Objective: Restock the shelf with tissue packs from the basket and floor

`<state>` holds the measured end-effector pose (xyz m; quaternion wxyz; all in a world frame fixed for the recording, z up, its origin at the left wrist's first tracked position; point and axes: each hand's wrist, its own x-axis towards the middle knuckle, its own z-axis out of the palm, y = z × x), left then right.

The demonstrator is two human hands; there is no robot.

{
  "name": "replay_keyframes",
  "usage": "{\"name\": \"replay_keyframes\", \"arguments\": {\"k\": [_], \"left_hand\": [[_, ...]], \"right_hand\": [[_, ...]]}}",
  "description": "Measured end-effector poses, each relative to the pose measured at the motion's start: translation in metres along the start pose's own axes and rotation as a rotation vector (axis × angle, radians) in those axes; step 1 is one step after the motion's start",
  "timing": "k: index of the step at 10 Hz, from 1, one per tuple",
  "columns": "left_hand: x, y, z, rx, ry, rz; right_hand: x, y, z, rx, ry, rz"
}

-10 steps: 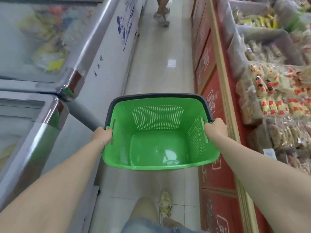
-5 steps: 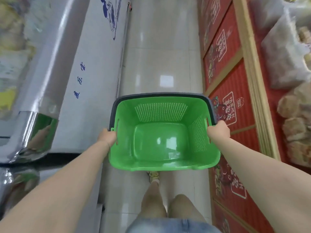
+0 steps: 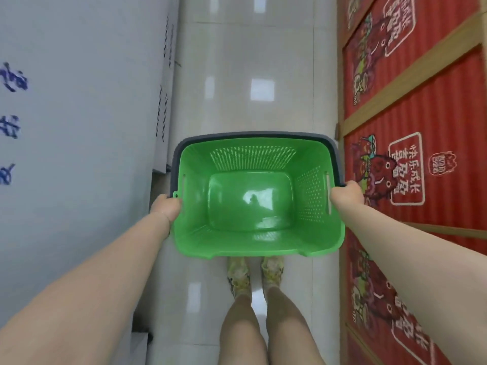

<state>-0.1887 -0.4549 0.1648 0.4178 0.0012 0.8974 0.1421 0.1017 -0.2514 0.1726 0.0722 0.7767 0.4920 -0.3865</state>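
The basket [image 3: 253,156] is empty, so that part looks done; no packs show on the floor [image 3: 250,61]. The left hand [image 3: 166,209] and right hand [image 3: 345,194] each grip one basket side.

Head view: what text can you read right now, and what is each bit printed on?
"快乐成长" and "喜盈盈": white-framed label on the red display panel, turned sideways.
The small round logo beside it: too blurred to read.
The blue characters on the white freezer cabinet: blurred, unreadable.
The green basket: no text.
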Motion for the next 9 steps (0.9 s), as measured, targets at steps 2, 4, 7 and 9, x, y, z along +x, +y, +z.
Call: {"name": "replay_keyframes", "arguments": {"k": [2,4,7,9], "left_hand": [[0.066,-0.001,0.046,-0.022,-0.053,-0.048],[0.100,-0.009,0.078,-0.233,-0.126,-0.188],[0.118,-0.019,0.108,-0.256,-0.126,-0.186],[0.092,-0.010,0.103,0.058,0.191,0.068]], "right_hand": [[0.063,0.007,0.049,0.024,-0.028,0.021],[0.101,0.019,0.086,0.038,-0.035,0.031],[0.128,0.033,0.111,0.031,-0.078,0.061],[0.110,0.030,0.106,-0.193,-0.030,-0.067]]}}
